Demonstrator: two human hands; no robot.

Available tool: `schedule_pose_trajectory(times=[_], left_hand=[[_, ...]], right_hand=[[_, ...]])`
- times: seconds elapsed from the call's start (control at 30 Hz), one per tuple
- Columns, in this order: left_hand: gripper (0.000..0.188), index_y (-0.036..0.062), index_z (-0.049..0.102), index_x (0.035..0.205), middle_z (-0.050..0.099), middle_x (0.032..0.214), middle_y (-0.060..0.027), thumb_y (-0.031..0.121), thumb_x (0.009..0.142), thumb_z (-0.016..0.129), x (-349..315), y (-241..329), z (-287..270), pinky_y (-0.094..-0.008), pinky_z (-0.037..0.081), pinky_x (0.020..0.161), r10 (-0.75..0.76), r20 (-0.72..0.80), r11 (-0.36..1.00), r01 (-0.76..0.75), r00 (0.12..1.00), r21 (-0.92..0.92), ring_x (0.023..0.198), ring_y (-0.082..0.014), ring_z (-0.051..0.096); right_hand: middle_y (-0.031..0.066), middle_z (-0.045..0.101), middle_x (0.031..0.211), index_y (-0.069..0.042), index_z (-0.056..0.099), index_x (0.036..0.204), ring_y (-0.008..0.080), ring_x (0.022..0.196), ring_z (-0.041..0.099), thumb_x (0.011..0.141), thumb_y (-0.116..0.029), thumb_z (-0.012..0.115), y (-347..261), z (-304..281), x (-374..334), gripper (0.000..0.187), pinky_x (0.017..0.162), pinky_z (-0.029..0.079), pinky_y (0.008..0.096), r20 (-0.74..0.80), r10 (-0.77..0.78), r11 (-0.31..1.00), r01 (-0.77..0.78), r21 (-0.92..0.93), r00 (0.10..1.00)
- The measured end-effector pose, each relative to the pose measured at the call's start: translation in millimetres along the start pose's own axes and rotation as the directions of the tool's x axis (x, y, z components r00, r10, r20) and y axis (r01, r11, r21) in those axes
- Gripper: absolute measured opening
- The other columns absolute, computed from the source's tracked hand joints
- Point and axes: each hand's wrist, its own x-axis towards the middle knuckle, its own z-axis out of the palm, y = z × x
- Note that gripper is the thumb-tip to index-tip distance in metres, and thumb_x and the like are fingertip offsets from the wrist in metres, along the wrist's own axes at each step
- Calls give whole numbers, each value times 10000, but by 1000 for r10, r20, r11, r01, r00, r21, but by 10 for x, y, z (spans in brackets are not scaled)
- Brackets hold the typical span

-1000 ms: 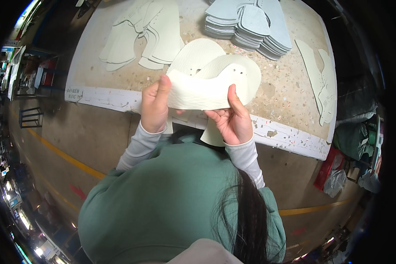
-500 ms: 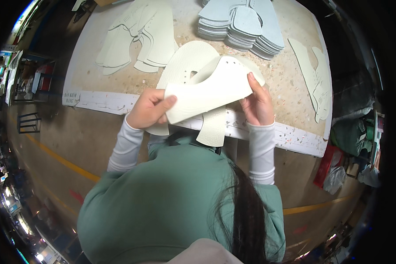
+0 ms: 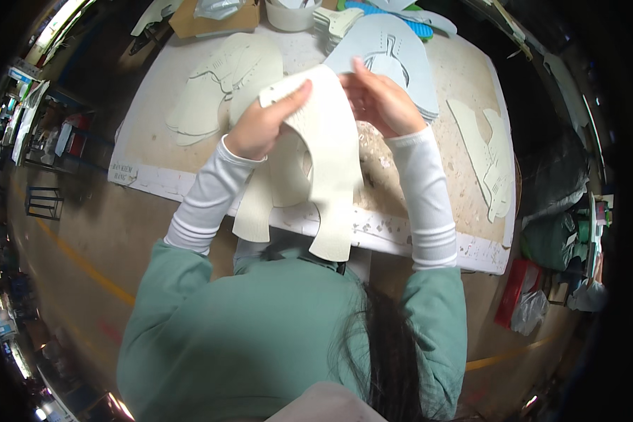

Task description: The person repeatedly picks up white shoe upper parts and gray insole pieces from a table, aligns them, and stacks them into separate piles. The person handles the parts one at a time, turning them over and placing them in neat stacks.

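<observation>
My left hand pinches a cream shoe-upper piece, thumb on top, holding it up above the near edge of the table. Beside the piece's right edge is my right hand, thumb raised and fingers loosely curved, with a gap between them; whether its fingertips touch the edge cannot be made out. Partly covered by the held piece, another cream upper has a leg hanging over the table's front edge. A stack of pale blue-grey uppers lies just beyond my right hand.
On the speckled table, cream cut pieces lie at the left and right. At the back stand a cardboard box, a white tub and small cream pieces. A red bin is on the floor at right.
The held piece has turned from lying crosswise to more upright. My right hand has let go of its right end and moved up and away; my left hand has moved up and right.
</observation>
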Motion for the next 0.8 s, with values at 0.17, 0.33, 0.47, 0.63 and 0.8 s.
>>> schedule_pose_trajectory(times=[0.17,0.33,0.47,0.63,0.8], left_hand=[[456,18,499,1224,583,1141,-97,373,979,352,196,61,-93,-320,513,838,51,-159,996,-61,986,-60,1020,-173,590],[547,-17,407,1295,502,1266,-141,414,983,277,334,-92,-71,-341,476,912,-39,-38,921,21,999,-388,1102,-201,547],[466,-20,463,1218,577,1151,-168,356,990,312,345,-165,-107,-372,474,921,-130,-54,927,102,990,-361,1073,-236,575],[426,-17,485,1179,604,1090,-183,337,985,350,336,-166,-179,-368,515,868,-203,-80,890,150,976,-430,1012,-263,609],[420,-16,488,1173,606,1079,-191,334,984,351,280,-161,-174,-359,536,838,-237,-115,867,157,965,-473,993,-262,619]], right_hand=[[43,645,777,25,657,969,85,683,588,938,-461,435,178,-83,-115,535,626,478,225,-232,-85,982,41,-187,969],[-41,506,583,-19,628,767,32,479,434,947,-311,502,410,74,-77,366,431,349,202,-378,-382,902,250,-352,844],[44,488,480,-5,643,754,82,422,406,907,-279,563,423,73,-84,324,420,336,257,-402,-510,773,200,-602,760],[82,492,495,-7,633,708,112,417,401,889,-262,586,376,14,-150,317,424,335,263,-379,-540,698,149,-701,751],[70,511,501,-2,644,736,83,435,398,893,-260,585,398,8,-119,308,428,338,259,-383,-519,742,182,-645,764]])
